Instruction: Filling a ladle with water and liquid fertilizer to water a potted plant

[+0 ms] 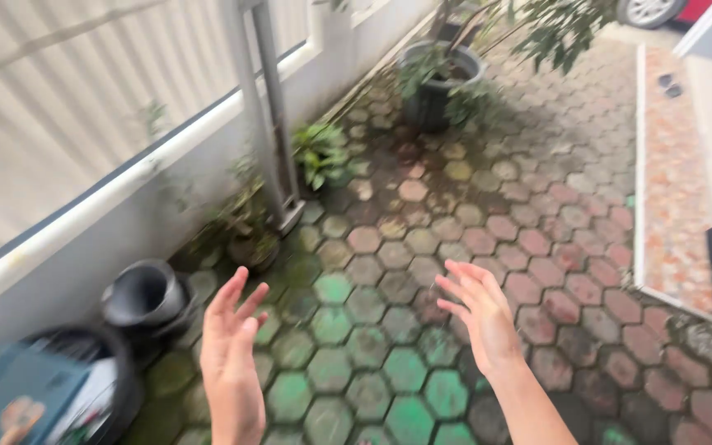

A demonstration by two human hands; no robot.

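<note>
My left hand [231,354] is raised over the paving at the lower middle, fingers spread, holding nothing. My right hand [480,309] is lifted beside it to the right, fingers apart and empty too. Both hover above hexagonal paving stones [389,272], reddish further off and green with moss near me. Nearest my left hand is an empty black pot [146,297] lying by the wall. The picture is blurred by motion.
A low grey wall with a white rail [125,177] runs along the left, with a metal post [278,124] at its foot. Small green plants [319,156] grow along it. A large dark planter with a shrub [438,78] stands further back. A dark tub with blue contents [43,395] sits at lower left.
</note>
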